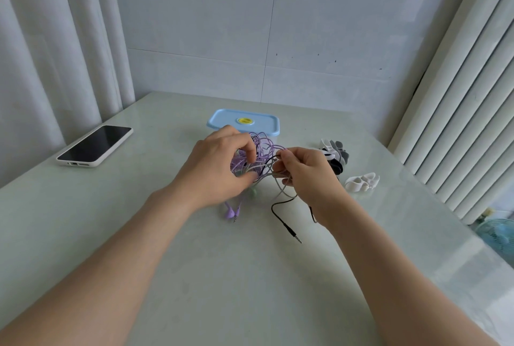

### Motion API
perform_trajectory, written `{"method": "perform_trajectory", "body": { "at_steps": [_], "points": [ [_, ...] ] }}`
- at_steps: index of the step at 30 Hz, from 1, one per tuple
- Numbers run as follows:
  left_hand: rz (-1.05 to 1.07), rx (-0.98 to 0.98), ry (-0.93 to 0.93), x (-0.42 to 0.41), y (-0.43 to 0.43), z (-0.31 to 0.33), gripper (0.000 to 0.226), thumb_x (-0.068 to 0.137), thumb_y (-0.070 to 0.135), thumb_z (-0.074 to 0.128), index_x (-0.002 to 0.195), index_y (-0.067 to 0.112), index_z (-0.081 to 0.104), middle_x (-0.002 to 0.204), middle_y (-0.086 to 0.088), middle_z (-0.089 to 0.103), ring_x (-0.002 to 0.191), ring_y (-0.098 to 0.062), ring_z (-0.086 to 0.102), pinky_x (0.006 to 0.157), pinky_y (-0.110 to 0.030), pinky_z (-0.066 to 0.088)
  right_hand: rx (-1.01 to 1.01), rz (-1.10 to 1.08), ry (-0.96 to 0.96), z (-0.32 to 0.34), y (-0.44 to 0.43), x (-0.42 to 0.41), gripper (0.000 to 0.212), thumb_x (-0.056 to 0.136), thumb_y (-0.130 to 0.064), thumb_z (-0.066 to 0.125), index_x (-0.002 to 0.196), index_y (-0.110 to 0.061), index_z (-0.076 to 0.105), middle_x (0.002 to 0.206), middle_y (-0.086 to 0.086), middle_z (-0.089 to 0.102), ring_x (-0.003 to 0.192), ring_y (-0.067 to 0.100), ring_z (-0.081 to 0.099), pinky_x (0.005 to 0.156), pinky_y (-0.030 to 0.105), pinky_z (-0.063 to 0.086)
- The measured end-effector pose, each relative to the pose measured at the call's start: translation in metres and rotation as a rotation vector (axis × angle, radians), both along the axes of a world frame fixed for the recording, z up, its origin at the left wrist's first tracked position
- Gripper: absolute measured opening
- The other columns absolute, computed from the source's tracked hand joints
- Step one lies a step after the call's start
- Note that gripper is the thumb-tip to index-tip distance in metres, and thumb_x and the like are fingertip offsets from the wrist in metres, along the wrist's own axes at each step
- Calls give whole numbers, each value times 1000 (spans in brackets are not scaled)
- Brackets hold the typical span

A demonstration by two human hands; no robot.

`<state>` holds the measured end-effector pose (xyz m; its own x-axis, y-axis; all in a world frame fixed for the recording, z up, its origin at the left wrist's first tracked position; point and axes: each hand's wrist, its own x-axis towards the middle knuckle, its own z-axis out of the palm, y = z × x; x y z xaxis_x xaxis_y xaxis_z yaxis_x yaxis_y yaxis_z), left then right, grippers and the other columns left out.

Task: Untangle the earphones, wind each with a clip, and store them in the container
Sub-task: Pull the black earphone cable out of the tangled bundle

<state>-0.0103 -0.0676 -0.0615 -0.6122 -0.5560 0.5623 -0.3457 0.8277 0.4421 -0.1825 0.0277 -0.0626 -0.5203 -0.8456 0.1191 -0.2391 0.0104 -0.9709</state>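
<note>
Black jack plug [293,233] trails nearest on the tabletop [194,276]; above it left hand [219,163] and right hand [304,176] both pinch the tangled earphones [264,155] between them, blue-lidded container [243,122] just behind.

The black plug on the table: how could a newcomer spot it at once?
On the pale table, look nearer the viewer than the left hand and right hand working the tangled cables. A black wire trails down from the right hand and ends in the black plug. Unlike the purple earbuds to its left, it is dark with a bare metal tip.
</note>
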Motion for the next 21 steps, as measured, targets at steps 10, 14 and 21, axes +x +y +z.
{"method": "perform_trajectory", "body": {
  "at_steps": [10, 14, 21],
  "points": [
    [129, -4, -59, -9, 4, -5, 4, 87, 38, 75, 87, 42, 74, 116, 19, 53, 117, -12, 47, 93, -33, 24, 38, -28, 63, -2, -1, -2, 23, 108, -23, 55, 98, -15, 74, 77, -3, 68, 65, 1, 63, 75, 25, 50],
    [164, -50, -52, -9, 3, -6, 13, 77, 47, 84, 86, 42, 77, 113, 17, 52, 112, -10, 42, 93, -36, 29, 40, -9, 78, -2, -2, -3, 23, 108, -25, 56, 96, -17, 75, 72, -7, 66, 74, 7, 65, 74, 26, 50],
    [138, -51, 81, -18, 3, -15, 17, 82, 56, 80, 91, 41, 79, 108, 14, 52, 109, -12, 42, 92, -37, 34, -24, 78, 84, 1, 5, 1, 22, 106, -24, 62, 97, -14, 79, 76, -2, 73, 74, 8, 65, 71, 21, 51]
  ]
}}
